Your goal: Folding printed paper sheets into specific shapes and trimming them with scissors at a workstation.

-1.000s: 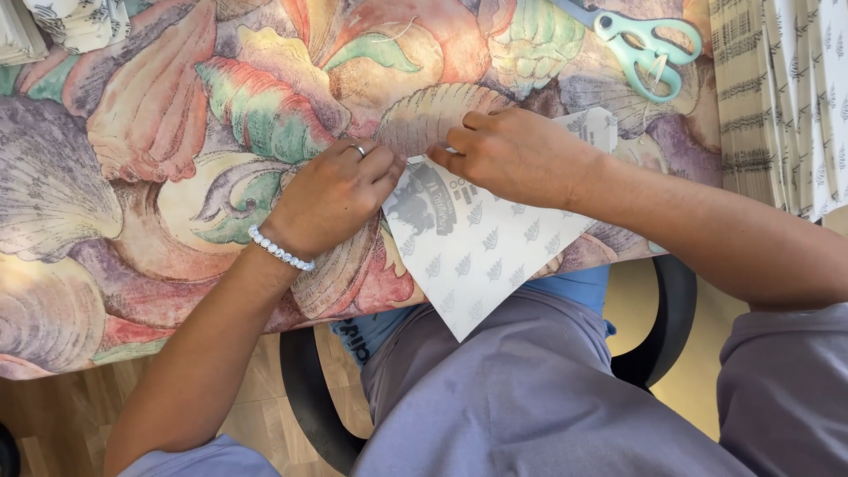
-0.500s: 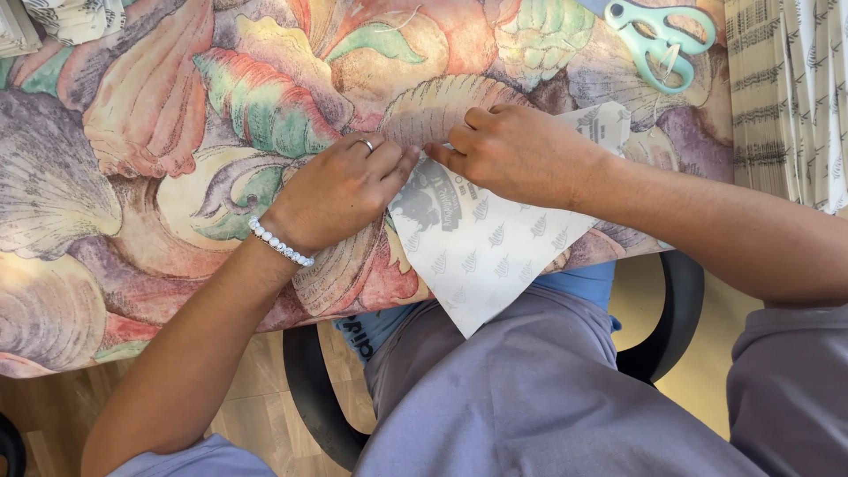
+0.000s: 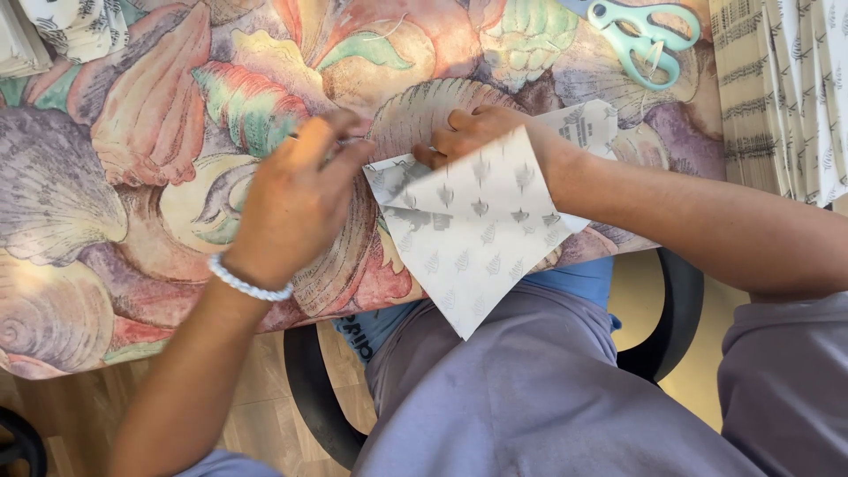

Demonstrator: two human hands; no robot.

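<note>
A white sheet (image 3: pixel 477 238) printed with small grey leaf shapes lies over the near table edge, its lower corner hanging above my lap. My right hand (image 3: pixel 473 132) grips the sheet's upper left part, and a flap of the sheet is folded up over the back of that hand. My left hand (image 3: pixel 296 199), with a beaded bracelet (image 3: pixel 247 281) at the wrist, is raised just left of the sheet and blurred. Its fingers are bunched together near the sheet's left corner; whether they pinch anything is unclear.
The table carries a shell-patterned cloth (image 3: pixel 132 177). Mint-green scissors (image 3: pixel 649 40) lie at the far right of it. A stack of folded patterned sheets (image 3: pixel 777 88) stands at the right edge, more folded cloth (image 3: pixel 62 26) at the top left. A black chair (image 3: pixel 309 389) is under me.
My left hand has lifted off the sheet and drawn back to the left. The sheet's right flap has been folded up over my right hand.
</note>
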